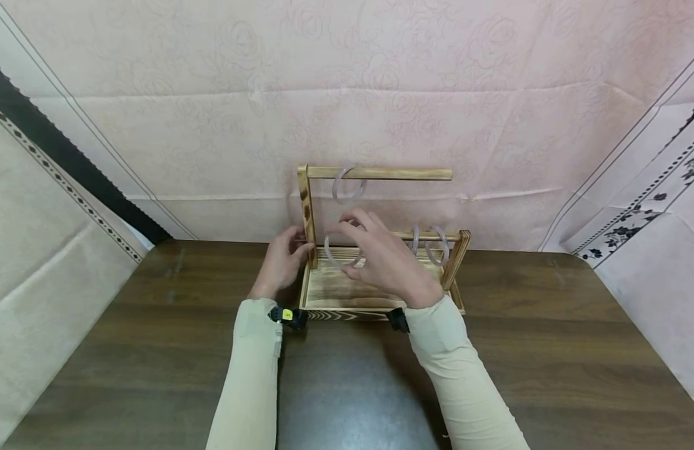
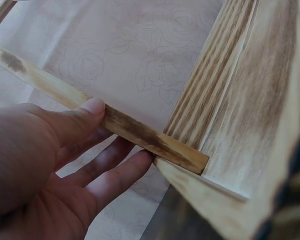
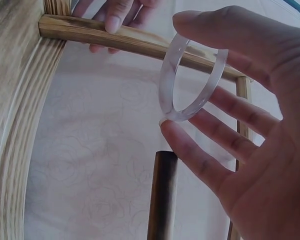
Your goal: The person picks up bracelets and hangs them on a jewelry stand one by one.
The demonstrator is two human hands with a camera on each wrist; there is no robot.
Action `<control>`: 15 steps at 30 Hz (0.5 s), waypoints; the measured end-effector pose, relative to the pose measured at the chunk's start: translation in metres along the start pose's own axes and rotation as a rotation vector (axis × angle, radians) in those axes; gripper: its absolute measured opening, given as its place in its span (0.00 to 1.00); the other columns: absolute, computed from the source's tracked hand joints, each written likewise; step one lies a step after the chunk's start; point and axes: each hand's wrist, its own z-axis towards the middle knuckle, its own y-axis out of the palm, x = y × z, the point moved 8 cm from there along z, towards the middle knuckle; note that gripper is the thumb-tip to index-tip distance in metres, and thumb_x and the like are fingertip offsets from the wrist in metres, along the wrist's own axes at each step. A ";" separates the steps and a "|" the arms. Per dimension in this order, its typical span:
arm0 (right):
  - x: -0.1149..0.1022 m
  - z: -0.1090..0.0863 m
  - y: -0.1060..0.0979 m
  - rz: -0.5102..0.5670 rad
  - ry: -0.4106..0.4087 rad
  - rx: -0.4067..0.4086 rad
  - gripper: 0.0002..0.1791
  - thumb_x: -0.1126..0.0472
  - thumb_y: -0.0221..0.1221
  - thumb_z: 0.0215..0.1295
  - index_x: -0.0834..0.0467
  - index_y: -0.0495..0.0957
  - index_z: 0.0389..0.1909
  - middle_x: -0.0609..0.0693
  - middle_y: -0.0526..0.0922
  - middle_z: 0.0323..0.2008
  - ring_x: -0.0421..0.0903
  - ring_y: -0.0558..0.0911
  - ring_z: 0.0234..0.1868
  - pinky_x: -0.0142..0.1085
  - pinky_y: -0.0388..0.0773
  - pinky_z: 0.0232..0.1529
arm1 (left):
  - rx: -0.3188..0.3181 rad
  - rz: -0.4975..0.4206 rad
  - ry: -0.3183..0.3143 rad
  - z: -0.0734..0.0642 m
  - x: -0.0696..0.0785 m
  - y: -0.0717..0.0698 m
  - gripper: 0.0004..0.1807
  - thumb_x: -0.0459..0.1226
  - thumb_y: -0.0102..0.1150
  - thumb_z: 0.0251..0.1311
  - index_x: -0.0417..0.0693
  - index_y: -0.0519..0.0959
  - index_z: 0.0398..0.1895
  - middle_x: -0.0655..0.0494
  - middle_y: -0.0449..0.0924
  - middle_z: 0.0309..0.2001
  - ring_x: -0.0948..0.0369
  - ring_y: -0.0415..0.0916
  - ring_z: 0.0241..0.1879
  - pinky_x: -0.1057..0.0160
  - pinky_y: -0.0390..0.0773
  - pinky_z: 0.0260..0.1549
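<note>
A translucent whitish bangle (image 3: 167, 90) is pinched between the thumb and fingers of my right hand (image 1: 386, 259). In the right wrist view it stands just off the free end of the lower wooden bar (image 3: 163, 195), apart from it. My left hand (image 1: 282, 259) grips the left post (image 2: 140, 132) of the wooden rack near its foot, thumb on one face and fingers behind. One bangle (image 1: 336, 187) hangs on the rack's upper bar (image 1: 409, 174). Two more, a bangle (image 1: 416, 240) and another bangle (image 1: 445, 253), hang on the lower bar near the right post (image 1: 456, 259).
The rack's shallow wooden tray base (image 1: 341, 290) sits on a brown wooden table (image 1: 172, 350), close to its back edge. Behind rises a pink rose-patterned cloth (image 1: 381, 125). Pale cloth with a dark band (image 1: 82, 162) hangs at the left.
</note>
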 end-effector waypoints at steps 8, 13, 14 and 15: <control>0.001 -0.001 -0.002 0.007 0.000 0.012 0.38 0.63 0.76 0.52 0.48 0.75 0.66 0.49 0.73 0.65 0.49 0.71 0.67 0.43 0.80 0.62 | -0.002 0.009 0.005 -0.001 -0.001 0.000 0.18 0.35 0.55 0.74 0.41 0.74 0.63 0.41 0.81 0.57 0.48 0.80 0.57 0.50 0.82 0.55; 0.002 0.001 -0.003 0.021 0.001 0.015 0.38 0.63 0.76 0.53 0.48 0.74 0.66 0.49 0.71 0.67 0.48 0.70 0.68 0.42 0.79 0.64 | 0.004 0.008 0.017 0.000 -0.001 0.000 0.17 0.35 0.56 0.74 0.39 0.74 0.62 0.40 0.81 0.57 0.47 0.79 0.59 0.49 0.81 0.58; 0.002 0.001 -0.004 0.023 0.002 0.018 0.38 0.63 0.76 0.53 0.49 0.75 0.66 0.49 0.71 0.67 0.48 0.69 0.68 0.42 0.78 0.64 | 0.004 0.008 0.021 0.000 -0.001 0.000 0.17 0.35 0.56 0.74 0.39 0.74 0.62 0.40 0.81 0.57 0.47 0.79 0.59 0.49 0.81 0.58; 0.002 0.001 -0.005 0.025 0.001 0.023 0.38 0.63 0.76 0.53 0.49 0.75 0.66 0.49 0.71 0.66 0.48 0.69 0.68 0.42 0.78 0.64 | 0.003 0.005 0.022 0.000 0.000 0.000 0.17 0.35 0.56 0.74 0.38 0.74 0.62 0.40 0.81 0.57 0.47 0.79 0.59 0.49 0.81 0.58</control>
